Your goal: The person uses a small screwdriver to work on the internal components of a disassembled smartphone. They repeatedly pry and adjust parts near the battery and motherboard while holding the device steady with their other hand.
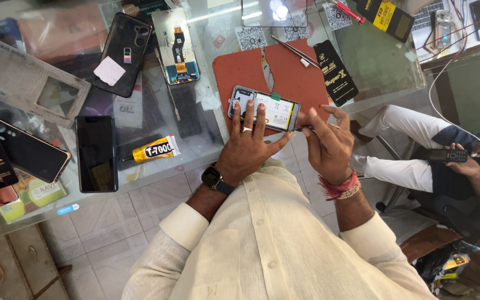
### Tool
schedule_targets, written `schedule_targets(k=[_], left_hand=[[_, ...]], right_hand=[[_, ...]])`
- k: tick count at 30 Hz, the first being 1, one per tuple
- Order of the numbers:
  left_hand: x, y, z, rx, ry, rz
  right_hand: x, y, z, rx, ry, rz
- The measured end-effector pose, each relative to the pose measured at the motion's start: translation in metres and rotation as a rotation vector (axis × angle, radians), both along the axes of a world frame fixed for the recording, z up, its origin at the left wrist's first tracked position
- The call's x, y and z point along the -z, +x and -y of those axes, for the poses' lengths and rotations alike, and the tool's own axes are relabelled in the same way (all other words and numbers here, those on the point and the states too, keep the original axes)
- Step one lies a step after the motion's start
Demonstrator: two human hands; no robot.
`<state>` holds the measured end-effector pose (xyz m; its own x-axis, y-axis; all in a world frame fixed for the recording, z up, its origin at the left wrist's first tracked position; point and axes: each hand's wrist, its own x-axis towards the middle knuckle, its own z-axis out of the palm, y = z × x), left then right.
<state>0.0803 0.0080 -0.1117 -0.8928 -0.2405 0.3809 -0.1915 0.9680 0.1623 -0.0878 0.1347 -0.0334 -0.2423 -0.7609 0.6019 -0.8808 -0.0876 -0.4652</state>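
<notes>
An opened phone point(276, 108) with its back off lies on a torn red mat point(295, 72) on a glass counter. My left hand point(248, 141) lies flat on the phone's left half, fingers spread, pinning it down. My right hand point(329, 144) pinches a thin dark tool point(302, 128) whose tip meets the phone's lower right corner. A smartwatch point(212, 178) is on my left wrist, red thread bands point(340, 186) on my right.
On the glass lie a glue tube point(154, 150), a black phone point(96, 153), a phone back cover point(123, 53), a display part point(176, 47), tweezers point(295, 51) and a black packet point(335, 72). To the right a seated person's hands point(473, 155) hold a small keypad phone.
</notes>
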Motion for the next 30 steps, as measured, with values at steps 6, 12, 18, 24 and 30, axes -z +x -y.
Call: schedule_targets(k=[6,12,18,24,30], left_hand=[[0.0,0.0,0.0,-0.002,-0.024,0.006],[-0.001,0.003,0.0,-0.005,-0.032,-0.012],[-0.003,0.003,0.0,-0.01,-0.025,-0.012],[-0.004,0.004,0.001,-0.011,-0.031,-0.061],[-0.002,0.002,0.002,-0.036,-0.085,0.024]], right_hand=[[0.004,0.004,0.001,0.034,0.019,-0.033],[0.001,0.009,0.001,0.078,-0.034,-0.104],[-0.006,0.009,0.002,0.027,-0.013,-0.052],[-0.005,0.011,0.004,0.015,0.021,0.004],[-0.001,0.006,0.003,0.071,-0.007,-0.083]])
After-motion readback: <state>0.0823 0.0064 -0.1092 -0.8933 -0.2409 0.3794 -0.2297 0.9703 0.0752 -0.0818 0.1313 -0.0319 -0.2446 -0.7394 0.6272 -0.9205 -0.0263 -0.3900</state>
